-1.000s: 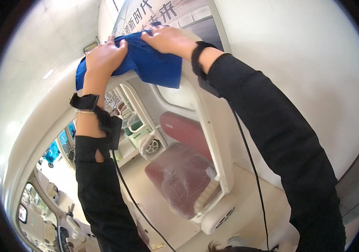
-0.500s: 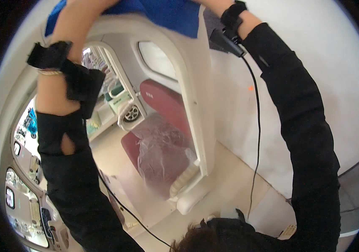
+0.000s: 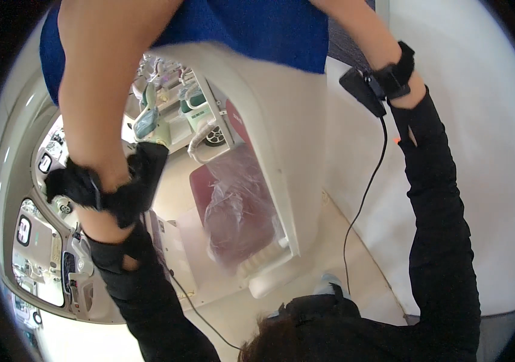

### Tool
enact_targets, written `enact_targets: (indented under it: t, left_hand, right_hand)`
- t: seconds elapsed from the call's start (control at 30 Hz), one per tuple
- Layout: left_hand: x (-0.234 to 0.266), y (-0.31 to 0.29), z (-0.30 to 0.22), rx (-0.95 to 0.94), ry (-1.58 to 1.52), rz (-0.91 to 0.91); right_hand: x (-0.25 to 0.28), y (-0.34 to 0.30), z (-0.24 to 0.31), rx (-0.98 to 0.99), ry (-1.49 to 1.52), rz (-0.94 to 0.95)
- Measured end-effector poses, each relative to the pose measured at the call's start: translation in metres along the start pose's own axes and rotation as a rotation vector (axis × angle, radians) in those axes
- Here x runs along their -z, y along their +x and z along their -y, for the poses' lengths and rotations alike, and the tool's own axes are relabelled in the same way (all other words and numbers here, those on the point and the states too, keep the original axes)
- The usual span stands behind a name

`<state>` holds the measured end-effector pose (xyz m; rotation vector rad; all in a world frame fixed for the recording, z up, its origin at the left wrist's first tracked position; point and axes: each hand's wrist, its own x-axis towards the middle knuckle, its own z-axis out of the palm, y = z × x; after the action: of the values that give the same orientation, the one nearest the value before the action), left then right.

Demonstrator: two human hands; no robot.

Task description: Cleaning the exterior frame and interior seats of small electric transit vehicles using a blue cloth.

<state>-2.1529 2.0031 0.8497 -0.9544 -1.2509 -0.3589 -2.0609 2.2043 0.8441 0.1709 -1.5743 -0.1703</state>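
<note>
Both my hands lie beyond the upper edge of the picture, so their fingers do not show. My left forearm (image 3: 97, 90), bare above a black strap (image 3: 104, 187), crosses in front of a blue cloth (image 3: 251, 33). This cloth spreads over the top of a white vehicle body (image 3: 296, 114). To the right of the cloth, my right forearm (image 3: 360, 30) reaches upward, with a black strap (image 3: 397, 75) and a small black device (image 3: 360, 90) on it. Whether either hand touches the cloth cannot be seen.
Through the vehicle's opening shows a maroon seat (image 3: 239, 223) under clear plastic. A black cable (image 3: 366, 205) hangs from the right strap's device; another cable (image 3: 203, 317) runs by my left arm. A white wall (image 3: 492, 181) stands at the right. Small vehicles (image 3: 200, 108) appear beyond.
The blue cloth now fills more of the upper picture and sits lower in it. More of both bare forearms shows, and the straps appear lower; the right one is also farther right.
</note>
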Motion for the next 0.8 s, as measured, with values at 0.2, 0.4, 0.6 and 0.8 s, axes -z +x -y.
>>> enact_targets:
  t: [0.2,0.4,0.6,0.8]
  left_hand:
    - [-0.015,-0.002,-0.037,-0.064,0.004,-0.132]
    - [-0.024,-0.029,-0.071,-0.008,0.037,-0.105]
    - [-0.012,-0.085,-0.126,0.117,-0.025,0.198]
    - [-0.014,-0.151,-0.180,0.245,-0.025,0.298]
  right_hand:
    - [0.001,-0.046,-0.015,-0.127,0.236,-0.111]
    - [-0.007,-0.108,-0.015,-0.339,0.323,-0.135]
    - [-0.006,-0.165,-0.024,-0.594,0.693,0.028]
    - [-0.004,-0.235,-0.017,-0.676,0.843,0.066]
